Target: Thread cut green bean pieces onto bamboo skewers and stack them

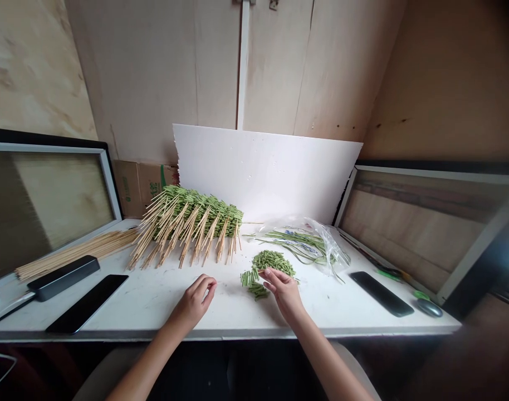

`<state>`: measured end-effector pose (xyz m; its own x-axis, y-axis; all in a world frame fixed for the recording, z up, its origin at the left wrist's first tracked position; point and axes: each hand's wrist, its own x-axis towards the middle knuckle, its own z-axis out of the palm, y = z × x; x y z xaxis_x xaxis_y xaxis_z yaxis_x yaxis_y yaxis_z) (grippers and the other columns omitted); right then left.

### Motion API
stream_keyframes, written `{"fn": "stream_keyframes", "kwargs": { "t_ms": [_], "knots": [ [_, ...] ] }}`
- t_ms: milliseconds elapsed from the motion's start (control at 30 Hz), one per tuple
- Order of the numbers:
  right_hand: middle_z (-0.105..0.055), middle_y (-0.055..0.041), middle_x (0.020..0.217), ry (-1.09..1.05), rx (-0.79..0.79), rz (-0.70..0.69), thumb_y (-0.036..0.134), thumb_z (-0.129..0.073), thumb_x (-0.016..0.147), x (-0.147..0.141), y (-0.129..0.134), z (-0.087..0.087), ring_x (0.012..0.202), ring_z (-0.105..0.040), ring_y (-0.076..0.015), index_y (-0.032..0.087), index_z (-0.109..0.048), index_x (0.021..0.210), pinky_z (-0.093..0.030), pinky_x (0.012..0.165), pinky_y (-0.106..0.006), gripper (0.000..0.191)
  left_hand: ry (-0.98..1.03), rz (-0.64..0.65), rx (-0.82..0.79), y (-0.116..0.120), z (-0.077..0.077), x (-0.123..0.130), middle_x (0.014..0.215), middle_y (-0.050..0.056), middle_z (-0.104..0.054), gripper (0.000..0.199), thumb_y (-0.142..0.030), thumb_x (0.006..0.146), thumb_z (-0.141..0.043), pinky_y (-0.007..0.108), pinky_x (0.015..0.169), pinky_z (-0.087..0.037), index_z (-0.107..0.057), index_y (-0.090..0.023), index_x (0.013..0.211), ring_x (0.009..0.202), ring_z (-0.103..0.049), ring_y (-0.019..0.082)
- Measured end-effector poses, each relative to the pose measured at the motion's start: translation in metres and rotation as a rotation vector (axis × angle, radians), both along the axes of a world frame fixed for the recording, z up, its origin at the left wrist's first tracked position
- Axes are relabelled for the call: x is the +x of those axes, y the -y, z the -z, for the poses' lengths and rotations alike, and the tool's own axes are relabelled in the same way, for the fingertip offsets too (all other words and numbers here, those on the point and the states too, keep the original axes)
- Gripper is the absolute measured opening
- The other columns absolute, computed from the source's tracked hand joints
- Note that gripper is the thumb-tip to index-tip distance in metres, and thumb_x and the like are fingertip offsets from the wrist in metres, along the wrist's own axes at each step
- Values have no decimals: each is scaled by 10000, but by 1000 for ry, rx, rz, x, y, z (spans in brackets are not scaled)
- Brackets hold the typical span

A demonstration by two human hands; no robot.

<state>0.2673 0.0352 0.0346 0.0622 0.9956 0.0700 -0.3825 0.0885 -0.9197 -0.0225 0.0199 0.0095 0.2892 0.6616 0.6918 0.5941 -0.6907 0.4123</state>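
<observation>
My right hand (280,287) pinches the end of a bamboo skewer that carries a row of short green stem pieces (249,277). Just behind and below it lies a loose pile of cut green stem pieces (273,260). My left hand (197,298) is over the table to the left, its fingers curled and the tips close together. Whether anything small is between them cannot be made out. Beyond it, a large stack of filled skewers (204,211) has bare stick ends pointing toward me.
Bare bamboo skewers (81,252) lie at the left, near a black box (64,277) and a dark phone-like slab (87,303). Long green stems (296,242) lie in a clear plastic bag (333,248). Another dark slab (382,293) and a mouse (429,307) are at the right.
</observation>
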Motion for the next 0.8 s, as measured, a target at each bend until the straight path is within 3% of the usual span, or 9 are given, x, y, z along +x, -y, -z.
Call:
{"fn": "stream_keyframes", "kwargs": {
  "t_ms": [300,600,800],
  "knots": [
    [-797,-135,1054,13,-30,18,531,-887,705,-2,5,-9,1136,-694,-327,199,-818,974,-545,804,-358,433,16,-16,-23,-1,2,0,972,62,-637,136,-238,1056,-455,286,798,-554,-589,-215,1050,871,-661,181],
    [-784,-126,1084,134,22,99,545,-843,749,-8,6,-7,1179,-653,-333,203,-822,933,-541,770,-335,389,-3,0,22,0,1,1,979,60,-639,138,-220,1060,-455,287,810,-537,-593,-212,1055,888,-664,181],
    [-795,-121,1062,164,69,162,559,-818,769,-13,5,1,1086,-677,-315,205,-823,950,-542,779,-356,398,-23,-4,64,-1,3,1,967,56,-630,137,-217,1068,-454,278,796,-516,-590,-208,1059,867,-652,171]
  ]
}}
